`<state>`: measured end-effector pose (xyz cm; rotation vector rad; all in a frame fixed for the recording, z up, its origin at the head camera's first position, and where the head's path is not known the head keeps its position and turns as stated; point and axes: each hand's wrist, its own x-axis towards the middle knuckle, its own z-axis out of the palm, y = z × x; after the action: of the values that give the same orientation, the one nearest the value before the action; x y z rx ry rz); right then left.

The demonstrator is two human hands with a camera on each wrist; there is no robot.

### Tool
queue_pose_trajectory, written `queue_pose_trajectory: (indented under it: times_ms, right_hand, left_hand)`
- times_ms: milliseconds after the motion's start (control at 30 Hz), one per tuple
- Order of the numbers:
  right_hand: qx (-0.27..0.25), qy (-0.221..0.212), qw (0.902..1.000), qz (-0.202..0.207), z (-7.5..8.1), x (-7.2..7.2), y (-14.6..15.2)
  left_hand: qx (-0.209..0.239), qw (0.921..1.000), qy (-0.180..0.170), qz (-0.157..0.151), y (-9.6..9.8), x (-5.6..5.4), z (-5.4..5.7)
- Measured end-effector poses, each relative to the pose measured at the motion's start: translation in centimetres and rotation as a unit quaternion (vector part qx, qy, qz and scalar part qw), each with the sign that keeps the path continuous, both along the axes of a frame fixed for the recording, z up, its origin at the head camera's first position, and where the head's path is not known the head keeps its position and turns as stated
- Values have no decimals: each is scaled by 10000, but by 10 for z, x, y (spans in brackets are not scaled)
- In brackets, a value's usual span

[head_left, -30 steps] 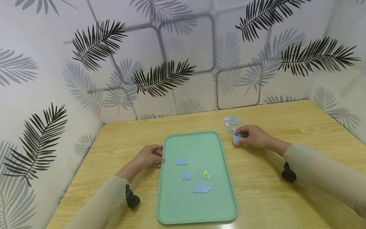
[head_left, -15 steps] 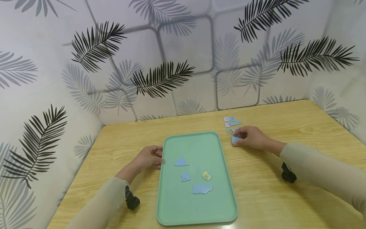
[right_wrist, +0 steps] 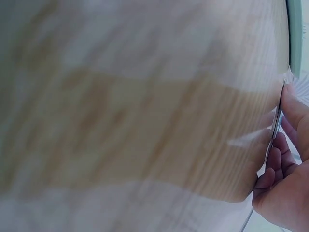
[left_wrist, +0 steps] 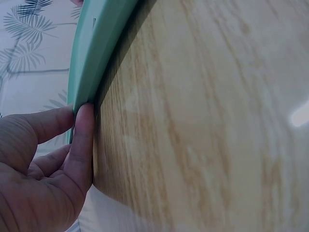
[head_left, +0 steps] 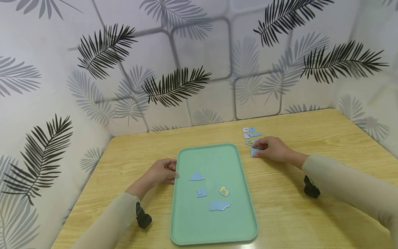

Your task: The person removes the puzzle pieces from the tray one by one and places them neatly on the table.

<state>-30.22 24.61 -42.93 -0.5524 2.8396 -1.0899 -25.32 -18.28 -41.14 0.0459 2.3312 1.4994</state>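
My left hand [head_left: 161, 171] pinches the left rim of a green tray [head_left: 214, 226], thumb on the edge and fingers low on its outer side. The left wrist view shows thumb and finger meeting at the rim of the tray [left_wrist: 96, 53]. Right of the tray, my right hand [head_left: 273, 148] holds a flat blue puzzle piece [head_left: 254, 152] between thumb and fingers, close over the table. In the right wrist view this piece [right_wrist: 277, 113] appears edge-on, and the fingers partly hide it. Just beyond it lies a narrow blue and yellow piece [head_left: 249, 142], its right end covered by the fingers.
On the tray lie a blue fan-shaped piece [head_left: 196, 176], a small blue piece [head_left: 201, 192], a yellow-marked piece [head_left: 224, 191] and a wavy-edged blue piece [head_left: 219, 205]. Two strips of joined pieces, the nearer one [head_left: 252, 135], lie near the table's back edge, before a leaf-patterned wall.
My right hand has shifted slightly left with the blue piece, bringing it nearer the narrow blue and yellow piece. My left hand stays at the tray's rim.
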Motion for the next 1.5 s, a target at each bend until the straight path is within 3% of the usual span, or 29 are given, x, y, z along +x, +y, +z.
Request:
queue_pose_trajectory:
  times_ms: [1267,1500]
  right_hand:
    - [-50,-268,9996,-15,7,-6,3]
    - [-197,-208,9996,74,12,-2,5]
  left_hand:
    - [49,10000,-6,-57,-2,1,2]
    - [22,9999,5,-112,-3,0,1]
